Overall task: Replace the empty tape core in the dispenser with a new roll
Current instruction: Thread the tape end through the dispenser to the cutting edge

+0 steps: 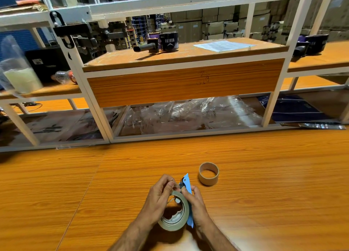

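Note:
A blue tape dispenser (187, 182) carries a grey-brown tape roll (176, 225) on its hub, held just above the wooden table near its front edge. My right hand (196, 203) grips the dispenser's blue body from the right. My left hand (158, 196) is at the roll's upper left, thumb and fingers pinching the loose tape end near the dispenser's head. An empty brown cardboard core (209, 173) stands on the table, a little to the right beyond the hands.
The wooden table (94, 184) stretches left and right. Behind it a white metal shelf frame (272, 107) holds clear plastic bags (188, 114) at the bottom, a black handheld tool (162, 42) and a paper sheet (224, 45) on top.

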